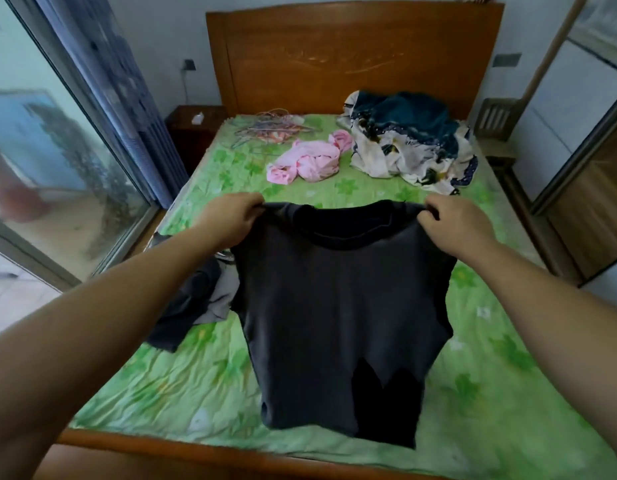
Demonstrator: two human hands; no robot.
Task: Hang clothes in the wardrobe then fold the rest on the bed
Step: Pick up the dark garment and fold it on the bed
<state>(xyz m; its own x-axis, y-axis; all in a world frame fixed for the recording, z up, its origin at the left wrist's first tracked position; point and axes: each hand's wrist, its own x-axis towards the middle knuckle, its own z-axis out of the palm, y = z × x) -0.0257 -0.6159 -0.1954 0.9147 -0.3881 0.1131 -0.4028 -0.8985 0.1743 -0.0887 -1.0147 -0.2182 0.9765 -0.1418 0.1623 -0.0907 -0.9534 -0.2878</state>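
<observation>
Left hand (231,216): pinches dark T-shirt (341,323) at one shoulder.
Right hand (452,226): pinches the other shoulder — shirt hangs above bed (182,382).

A blue curtain (127,98) hangs beside the glass door (40,140). A dark nightstand (189,143) stands below a wall socket (188,65).

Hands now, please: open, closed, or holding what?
Left hand: pinches the dark shirt at its shoulder.
Right hand: pinches the other shoulder.

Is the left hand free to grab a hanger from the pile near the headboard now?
Probably not as is: the left hand pinches one shoulder of the dark shirt, and the hangers lie far up the bed by the headboard.
</observation>
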